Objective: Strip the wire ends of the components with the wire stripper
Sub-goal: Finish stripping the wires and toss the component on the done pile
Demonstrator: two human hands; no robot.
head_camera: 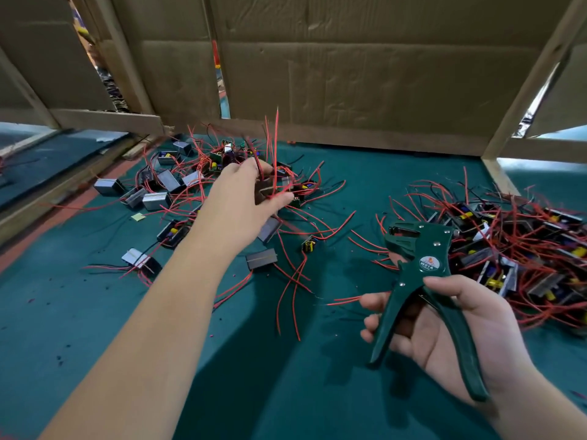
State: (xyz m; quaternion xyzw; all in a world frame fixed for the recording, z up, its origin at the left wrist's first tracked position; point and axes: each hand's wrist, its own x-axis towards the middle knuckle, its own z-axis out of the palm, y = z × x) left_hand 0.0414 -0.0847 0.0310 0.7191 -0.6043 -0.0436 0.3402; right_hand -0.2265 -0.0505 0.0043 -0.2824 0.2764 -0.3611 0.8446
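Fetching step. The left hand (244, 192) grips a component (266, 189) above the left pile (165, 192), its red wires (275, 138) upright. The right hand (460, 331) holds the wire stripper (419, 265), handles spread. Next, probably: guide one wire end between its jaws.

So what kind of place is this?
Probably a small electronics workshop bench: piles of wired components on a green mat, a wire stripper in the right hand, cardboard walls around.

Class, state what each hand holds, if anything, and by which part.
The right hand grips the wire stripper by its handles; the left hand pinches a component by its body.
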